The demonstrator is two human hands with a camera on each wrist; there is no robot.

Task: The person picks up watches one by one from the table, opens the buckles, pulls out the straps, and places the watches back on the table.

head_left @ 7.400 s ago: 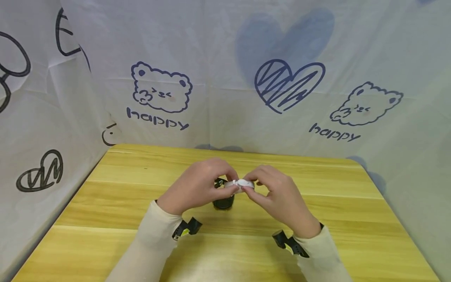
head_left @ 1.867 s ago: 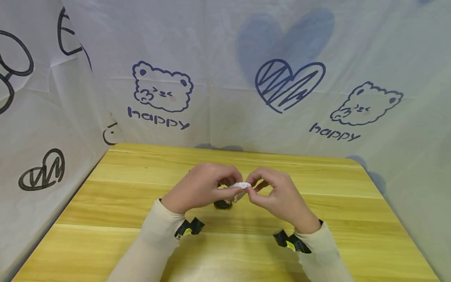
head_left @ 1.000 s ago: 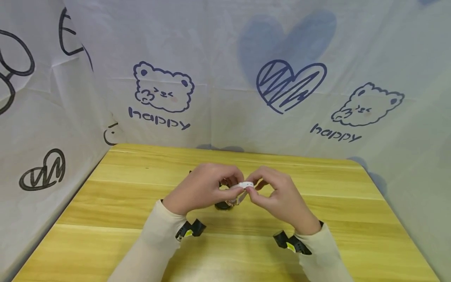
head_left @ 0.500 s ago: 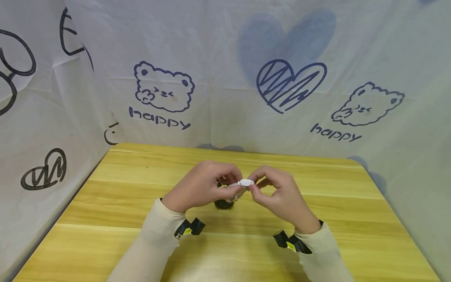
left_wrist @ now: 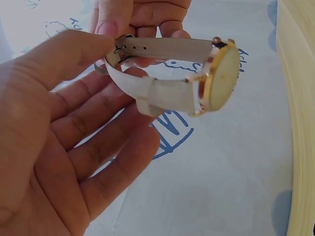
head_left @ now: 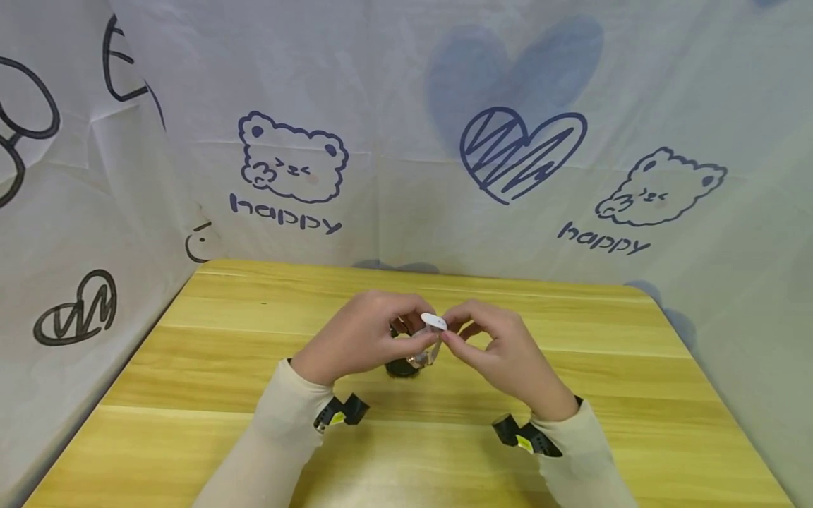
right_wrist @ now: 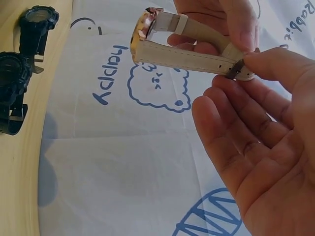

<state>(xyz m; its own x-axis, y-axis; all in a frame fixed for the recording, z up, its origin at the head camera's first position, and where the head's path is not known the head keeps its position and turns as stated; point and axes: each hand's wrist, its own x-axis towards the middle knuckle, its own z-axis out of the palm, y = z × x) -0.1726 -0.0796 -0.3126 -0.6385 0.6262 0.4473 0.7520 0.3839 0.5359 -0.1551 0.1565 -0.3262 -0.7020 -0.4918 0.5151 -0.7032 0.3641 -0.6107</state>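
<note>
Both hands hold a wristwatch (head_left: 434,322) with a white strap and a gold-coloured case above the table. My left hand (head_left: 375,331) pinches the strap between thumb and fingers near the buckle. From the other side my right hand (head_left: 498,346) pinches the strap end. In the left wrist view the strap makes a loop, with the watch case (left_wrist: 224,78) hanging away from the fingers. The right wrist view shows the metal buckle (right_wrist: 237,68) lying across the strap by the punched holes; fingertips partly cover it.
Two black wristwatches, one with a round face (right_wrist: 38,17) and another nearer (right_wrist: 10,73), stand on the wooden table (head_left: 406,451). In the head view one black watch (head_left: 402,369) shows below the left hand. A printed white cloth (head_left: 406,85) hangs behind the table.
The strap's white end has tilted up and left between the fingers, after lying nearly level. The right hand has shifted slightly left. More of the gold case now shows than 7.4 s ago.
</note>
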